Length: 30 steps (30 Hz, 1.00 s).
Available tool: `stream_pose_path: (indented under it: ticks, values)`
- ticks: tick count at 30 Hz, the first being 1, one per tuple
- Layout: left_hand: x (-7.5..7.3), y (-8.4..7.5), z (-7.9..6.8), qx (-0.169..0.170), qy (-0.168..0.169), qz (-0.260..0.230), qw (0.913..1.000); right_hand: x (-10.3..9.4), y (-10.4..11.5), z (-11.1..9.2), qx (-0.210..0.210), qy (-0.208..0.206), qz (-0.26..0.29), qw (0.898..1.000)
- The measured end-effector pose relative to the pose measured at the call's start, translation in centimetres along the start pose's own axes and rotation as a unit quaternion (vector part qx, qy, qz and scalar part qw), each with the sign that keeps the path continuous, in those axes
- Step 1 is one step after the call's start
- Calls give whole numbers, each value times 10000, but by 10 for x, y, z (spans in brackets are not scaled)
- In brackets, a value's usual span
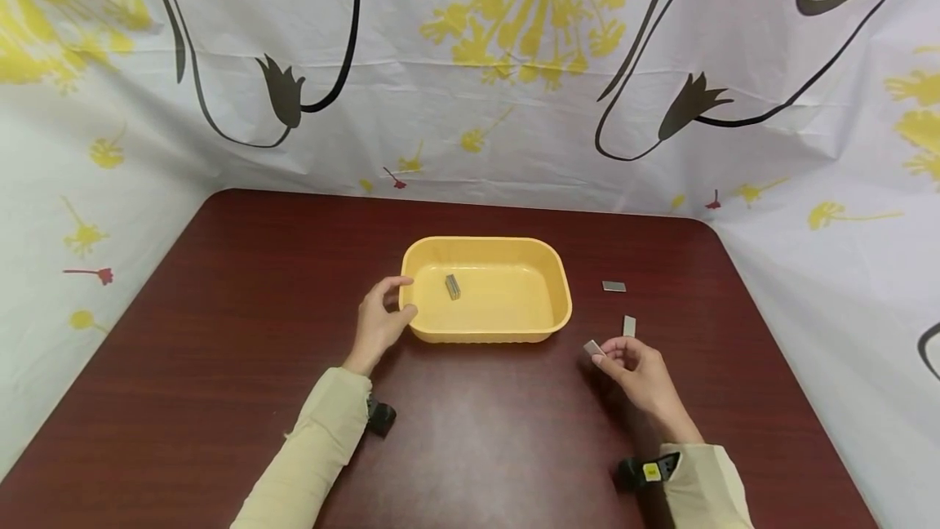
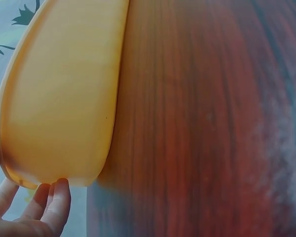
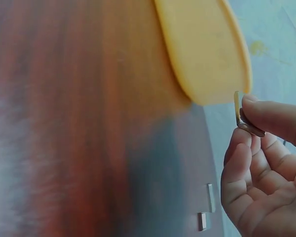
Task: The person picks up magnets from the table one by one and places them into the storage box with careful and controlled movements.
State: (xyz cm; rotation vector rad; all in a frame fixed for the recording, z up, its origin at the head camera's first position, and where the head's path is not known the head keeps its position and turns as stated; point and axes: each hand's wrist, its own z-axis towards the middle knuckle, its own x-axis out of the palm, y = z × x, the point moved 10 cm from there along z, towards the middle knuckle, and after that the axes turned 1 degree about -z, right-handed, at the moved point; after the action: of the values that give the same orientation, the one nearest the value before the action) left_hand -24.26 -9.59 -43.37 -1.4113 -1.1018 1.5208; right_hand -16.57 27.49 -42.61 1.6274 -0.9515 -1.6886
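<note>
A yellow plastic tray (image 1: 485,335) stands on the table with a small stack of silver metal bars (image 1: 453,286) inside, left of its middle. My left hand (image 1: 380,318) holds the tray's left end, thumb and fingertips at the rim. To the right of the tray, my right hand (image 1: 642,374) pinches small metal bar pieces (image 3: 238,109) between thumb and fingers; in the right wrist view two pieces meet at an angle. One loose metal bar (image 1: 629,326) lies just beyond the right hand, partly hidden by it. Another loose bar (image 1: 614,286) lies farther back.
The dark red-brown wooden table (image 1: 294,268) has rounded back corners. A white cloth (image 1: 470,129) with yellow and grey flower prints hangs behind and at both sides. Each wrist wears a black camera (image 1: 380,417) on a strap near the beige sleeve.
</note>
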Motion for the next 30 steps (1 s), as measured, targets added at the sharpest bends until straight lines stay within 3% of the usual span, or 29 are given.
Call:
stream_pose_path:
  ticks: [6,16,25,30]
  values:
    - [-1,-1,0,25,-17,0,10000,-9,15,4,-249,-278,143,9992]
    - [0,0,-1,33,4,-33,10000,-8,32,10,-463,-375,366,9975]
    - [1,1,-1,39,8,-22,10000,2,52,20,-576,-180,566,9966]
    - [0,-2,-1,82,-10,-57,10000,12,35,38,-756,-222,856,9932]
